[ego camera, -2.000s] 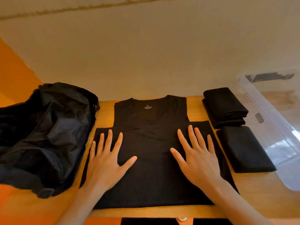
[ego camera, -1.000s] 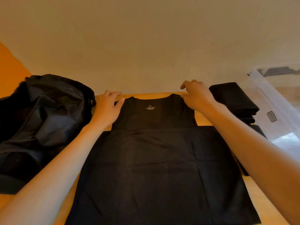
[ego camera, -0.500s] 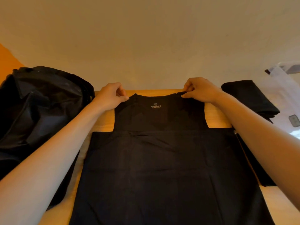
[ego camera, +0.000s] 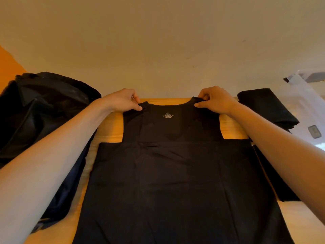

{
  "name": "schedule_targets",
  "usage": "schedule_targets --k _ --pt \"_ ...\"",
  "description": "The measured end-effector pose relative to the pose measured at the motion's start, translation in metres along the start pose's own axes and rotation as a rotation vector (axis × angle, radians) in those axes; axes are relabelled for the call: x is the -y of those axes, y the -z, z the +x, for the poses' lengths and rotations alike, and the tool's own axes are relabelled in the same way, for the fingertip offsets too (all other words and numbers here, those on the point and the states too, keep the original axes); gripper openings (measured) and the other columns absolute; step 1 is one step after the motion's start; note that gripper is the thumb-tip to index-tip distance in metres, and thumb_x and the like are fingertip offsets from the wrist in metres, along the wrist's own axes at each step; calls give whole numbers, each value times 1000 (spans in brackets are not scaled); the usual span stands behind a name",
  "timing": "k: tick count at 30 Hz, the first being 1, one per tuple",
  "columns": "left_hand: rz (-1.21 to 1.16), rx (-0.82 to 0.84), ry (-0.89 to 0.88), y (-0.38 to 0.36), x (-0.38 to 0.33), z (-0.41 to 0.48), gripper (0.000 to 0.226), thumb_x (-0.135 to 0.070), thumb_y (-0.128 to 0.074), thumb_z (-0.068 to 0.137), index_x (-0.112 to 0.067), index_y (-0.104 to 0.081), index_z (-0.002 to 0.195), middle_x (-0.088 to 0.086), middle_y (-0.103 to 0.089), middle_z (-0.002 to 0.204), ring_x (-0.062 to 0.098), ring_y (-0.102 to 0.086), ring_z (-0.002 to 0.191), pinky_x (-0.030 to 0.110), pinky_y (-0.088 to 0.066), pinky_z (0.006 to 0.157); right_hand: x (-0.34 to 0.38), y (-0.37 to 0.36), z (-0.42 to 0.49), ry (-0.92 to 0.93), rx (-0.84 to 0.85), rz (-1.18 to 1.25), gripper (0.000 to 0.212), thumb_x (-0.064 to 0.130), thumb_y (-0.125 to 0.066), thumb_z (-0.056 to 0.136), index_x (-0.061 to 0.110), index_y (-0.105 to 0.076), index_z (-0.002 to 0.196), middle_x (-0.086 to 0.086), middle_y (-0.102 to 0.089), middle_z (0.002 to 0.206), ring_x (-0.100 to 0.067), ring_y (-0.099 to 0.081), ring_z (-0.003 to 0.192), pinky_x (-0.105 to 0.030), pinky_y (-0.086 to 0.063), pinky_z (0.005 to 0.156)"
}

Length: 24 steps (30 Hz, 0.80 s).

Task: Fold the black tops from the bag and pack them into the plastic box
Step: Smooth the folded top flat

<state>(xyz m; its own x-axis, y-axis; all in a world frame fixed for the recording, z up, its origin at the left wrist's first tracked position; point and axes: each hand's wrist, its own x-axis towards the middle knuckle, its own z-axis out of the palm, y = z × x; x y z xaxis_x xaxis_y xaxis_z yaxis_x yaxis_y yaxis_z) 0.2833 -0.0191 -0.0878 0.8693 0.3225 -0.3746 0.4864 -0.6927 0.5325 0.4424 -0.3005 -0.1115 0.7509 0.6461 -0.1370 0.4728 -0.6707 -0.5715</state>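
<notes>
A black sleeveless top [ego camera: 175, 173] lies flat on the wooden table [ego camera: 109, 127], neck away from me, with an XL print inside the collar. My left hand [ego camera: 123, 101] pinches its left shoulder strap at the far edge. My right hand [ego camera: 216, 100] pinches the right strap. The black bag [ego camera: 38, 113] slumps at the left. A folded black top [ego camera: 265, 106] sits at the right, and another folded one [ego camera: 277, 180] lies nearer me, partly behind my right forearm. The clear plastic box [ego camera: 309, 103] stands at the far right.
A pale wall rises right behind the table's far edge. The bag crowds the left side of the table and the box the right. A strip of bare wood shows on each side of the top's straps.
Both hands left the top's body, reached to the far edge and took hold of the shoulder straps. My view moved closer over the top.
</notes>
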Motion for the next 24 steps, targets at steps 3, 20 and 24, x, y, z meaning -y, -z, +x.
schedule_targets --k 3,20,24 --pt "-47 16 23 0 -4 -2 30 -20 -76 92 -9 -66 118 10 -68 115 27 -65 109 43 -51 102 0 3 -1 -1 -10 39 14 29 -74 93 20 -64 97 6 -60 84 -8 -54 78 -21 -38 65" --pt "-411 -296 -321 -4 -3 -121 18 -7 -85 79 -12 -68 78 -8 -66 73 10 -64 77 22 -53 77 17 24 -109 334 -318 330 11 28 -79 85 20 -74 92 16 -70 78 4 -62 71 -9 -48 70" --pt "-361 -235 -466 -25 10 -167 21 -8 -85 73 -22 -69 72 -7 -65 75 13 -63 72 21 -53 74 12 16 -154 497 -354 265 13 31 -79 81 24 -70 88 17 -66 78 -2 -63 77 -10 -46 72"
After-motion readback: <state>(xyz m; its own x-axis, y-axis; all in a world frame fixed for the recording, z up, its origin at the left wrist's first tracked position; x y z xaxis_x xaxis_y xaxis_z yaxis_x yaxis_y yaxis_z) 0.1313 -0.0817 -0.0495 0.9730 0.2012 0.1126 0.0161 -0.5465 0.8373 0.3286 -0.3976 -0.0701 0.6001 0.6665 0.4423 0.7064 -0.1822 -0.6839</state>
